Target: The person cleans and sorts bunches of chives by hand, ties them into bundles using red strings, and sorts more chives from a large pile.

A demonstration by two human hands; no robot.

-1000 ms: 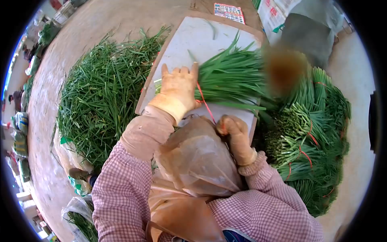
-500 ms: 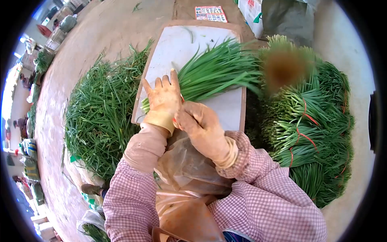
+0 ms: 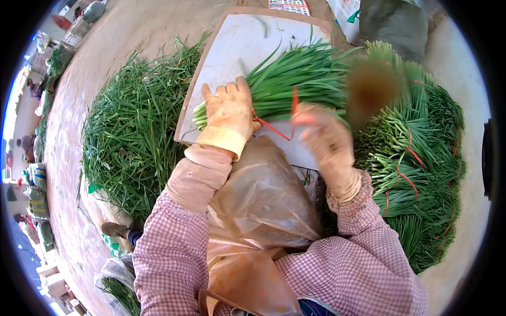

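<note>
A bunch of long green leaves (image 3: 300,79) lies across a white board (image 3: 232,47) with a brown rim. My left hand (image 3: 229,108), in a tan glove, presses on the bunch near its pale stem ends, fingers bent over it. A red tie (image 3: 274,130) runs from beside my left thumb toward the right. My right hand (image 3: 327,139), also gloved and smeared by motion, pinches the tie's other part just below the leaves.
A large heap of loose green leaves (image 3: 137,131) stands at the left. Bunches bound with red ties (image 3: 411,184) are stacked at the right. A printed sheet (image 3: 290,6) lies beyond the board. A blurred brown spot covers part of the view.
My right hand first came in beside my left hand, then moved away to the right, with the red tie now stretched out in a loop. My left hand stays on the bunch.
</note>
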